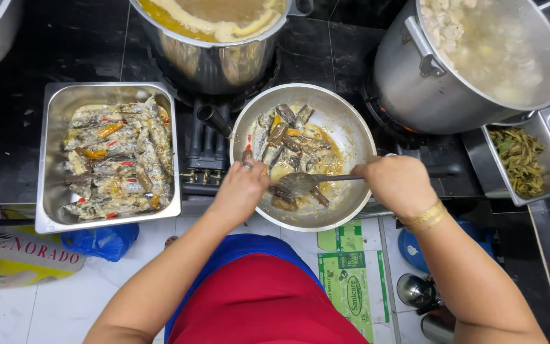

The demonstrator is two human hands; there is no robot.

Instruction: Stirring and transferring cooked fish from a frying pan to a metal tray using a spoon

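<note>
A round metal pan with several small fish in yellowish sauce sits on the stove in front of me. My right hand grips the handle of a metal spatula whose blade lies in the pan's near side. My left hand, a ring on one finger, rests its fingertips on a fish at the pan's near-left rim, next to the spatula blade. To the left stands a rectangular steel tray filled with cooked fish and red and orange chilli pieces.
A big pot of yellow broth stands behind the pan, and a large tilted pot of pale stew at right. A small tray of green vegetables sits far right. Cardboard, a blue bag and metal flasks lie on the tiled floor.
</note>
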